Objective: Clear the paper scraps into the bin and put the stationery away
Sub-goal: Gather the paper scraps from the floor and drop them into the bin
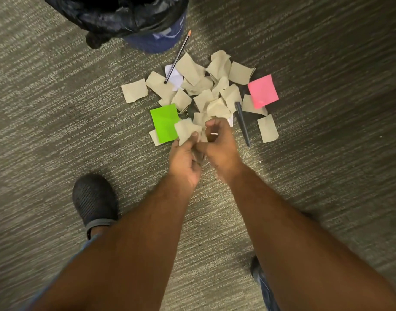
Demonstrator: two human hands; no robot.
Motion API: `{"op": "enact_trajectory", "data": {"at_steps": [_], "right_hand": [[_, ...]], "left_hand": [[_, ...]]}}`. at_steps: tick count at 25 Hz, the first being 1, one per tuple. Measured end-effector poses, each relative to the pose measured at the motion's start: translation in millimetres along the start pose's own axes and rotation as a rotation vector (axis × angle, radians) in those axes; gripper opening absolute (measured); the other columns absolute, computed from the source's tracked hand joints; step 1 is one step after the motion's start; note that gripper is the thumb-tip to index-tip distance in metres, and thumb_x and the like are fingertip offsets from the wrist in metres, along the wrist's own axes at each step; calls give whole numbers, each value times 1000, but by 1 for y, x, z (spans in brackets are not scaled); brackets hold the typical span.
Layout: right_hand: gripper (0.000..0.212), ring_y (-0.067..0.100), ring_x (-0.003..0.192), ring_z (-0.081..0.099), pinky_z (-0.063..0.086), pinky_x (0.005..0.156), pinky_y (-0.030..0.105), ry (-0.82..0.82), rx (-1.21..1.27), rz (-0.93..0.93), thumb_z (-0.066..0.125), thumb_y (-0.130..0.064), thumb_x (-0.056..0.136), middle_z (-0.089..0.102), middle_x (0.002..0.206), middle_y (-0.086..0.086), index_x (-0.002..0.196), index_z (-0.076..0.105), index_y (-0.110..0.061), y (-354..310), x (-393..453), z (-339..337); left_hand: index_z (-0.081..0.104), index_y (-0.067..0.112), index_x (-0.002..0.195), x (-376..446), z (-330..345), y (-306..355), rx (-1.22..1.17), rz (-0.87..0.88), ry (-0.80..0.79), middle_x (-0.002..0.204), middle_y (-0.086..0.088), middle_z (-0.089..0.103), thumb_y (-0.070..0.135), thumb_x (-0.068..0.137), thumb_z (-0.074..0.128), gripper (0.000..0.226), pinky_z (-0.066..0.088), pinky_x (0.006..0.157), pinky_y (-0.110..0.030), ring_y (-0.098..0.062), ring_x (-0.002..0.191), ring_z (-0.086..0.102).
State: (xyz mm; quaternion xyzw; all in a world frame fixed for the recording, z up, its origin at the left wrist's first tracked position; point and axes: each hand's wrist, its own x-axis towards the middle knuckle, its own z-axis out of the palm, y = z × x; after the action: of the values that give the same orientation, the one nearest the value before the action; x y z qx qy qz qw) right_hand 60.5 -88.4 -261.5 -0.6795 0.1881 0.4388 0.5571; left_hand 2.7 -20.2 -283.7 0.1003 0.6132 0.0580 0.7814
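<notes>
Several beige paper scraps (217, 84) lie in a pile on the carpet. A green sticky note (164, 122) sits at the pile's near left and a pink sticky note (262, 90) at its right. My left hand (185, 161) grips a bunch of beige scraps (186, 130) just above the pile's near edge. My right hand (221, 147) touches the same bunch, fingers curled around it. A thin pen (177, 57) lies toward the bin. A dark marker (243, 123) lies right of my right hand. The bin (134, 16), lined with a black bag, stands at the top.
Grey striped carpet (57, 108) surrounds the pile. My left foot in a black shoe (94, 199) stands at the lower left. Part of my right shoe (258, 273) shows under my right forearm. A white scrap (175, 77) lies under the pen.
</notes>
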Motion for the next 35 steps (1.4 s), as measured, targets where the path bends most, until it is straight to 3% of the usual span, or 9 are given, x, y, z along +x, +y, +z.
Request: {"op": "enact_trajectory", "data": {"at_steps": [5, 8, 10, 13, 16, 19, 24, 27, 35], "right_hand": [[37, 23, 94, 65, 61, 89, 37, 201, 133, -72, 73, 7, 88, 63, 104, 9, 109, 56, -17, 13, -3, -19], [34, 17, 107, 69, 57, 104, 43, 306, 168, 107, 74, -7, 94, 69, 117, 1, 124, 60, -13, 33, 9, -33], [49, 16, 109, 69, 57, 104, 44, 269, -135, 89, 84, -22, 86, 69, 122, 1, 129, 62, -19, 45, 18, -31], [64, 22, 116, 62, 56, 103, 40, 322, -699, -69, 89, -25, 78, 57, 131, 4, 134, 57, -18, 54, 25, -26], [70, 27, 129, 54, 52, 110, 45, 310, -1019, -213, 85, -26, 84, 48, 143, 7, 143, 50, -18, 48, 31, -27], [76, 29, 137, 51, 51, 111, 50, 203, -1191, -282, 82, -35, 86, 48, 149, 8, 148, 41, -19, 51, 35, -22], [62, 27, 124, 60, 55, 106, 47, 280, -957, -265, 82, -25, 87, 60, 136, 8, 141, 52, -15, 45, 58, -13], [46, 25, 108, 66, 59, 98, 44, 266, -833, -172, 86, -18, 82, 68, 119, 7, 124, 65, -12, 45, 69, -12], [23, 4, 96, 59, 47, 80, 10, 81, -623, -92, 84, -28, 88, 55, 110, -10, 102, 70, -17, 54, 18, -73]], "left_hand": [[57, 22, 98, 6, 4, 13, 118, 3, 101, 113, -17, 73, -8, 93, 66, 32, 61, 87, -39, -29, 100, 72], [64, 19, 101, 12, 0, 9, 252, 5, 145, 109, -11, 78, -4, 92, 71, 26, 63, 81, -38, -27, 96, 76], [69, 11, 111, 20, -8, 6, 361, 75, 156, 104, -11, 79, 0, 91, 73, 23, 63, 69, -38, -29, 90, 76], [69, 7, 114, 30, -14, 7, 890, 411, 160, 109, -9, 73, 8, 91, 74, 23, 59, 88, -40, -26, 94, 70], [71, 3, 118, 34, -8, 20, 1499, 805, -89, 135, -8, 55, 5, 89, 74, 29, 39, 105, -14, -11, 111, 57], [76, 6, 116, 46, -3, 30, 1775, 853, -238, 146, -3, 47, -1, 84, 74, 33, 29, 105, -4, -4, 118, 54], [71, 8, 118, 61, 8, 21, 1787, 845, -165, 133, -10, 60, 1, 78, 79, 41, 42, 109, -23, -24, 122, 61], [57, 14, 114, 58, 14, 23, 1687, 747, -46, 109, -7, 70, 4, 81, 76, 40, 51, 90, -38, -29, 101, 66], [71, 6, 121, 31, 12, 57, 1567, 881, -108, 123, -10, 68, 7, 85, 75, 36, 49, 104, -27, -25, 113, 66]]}}
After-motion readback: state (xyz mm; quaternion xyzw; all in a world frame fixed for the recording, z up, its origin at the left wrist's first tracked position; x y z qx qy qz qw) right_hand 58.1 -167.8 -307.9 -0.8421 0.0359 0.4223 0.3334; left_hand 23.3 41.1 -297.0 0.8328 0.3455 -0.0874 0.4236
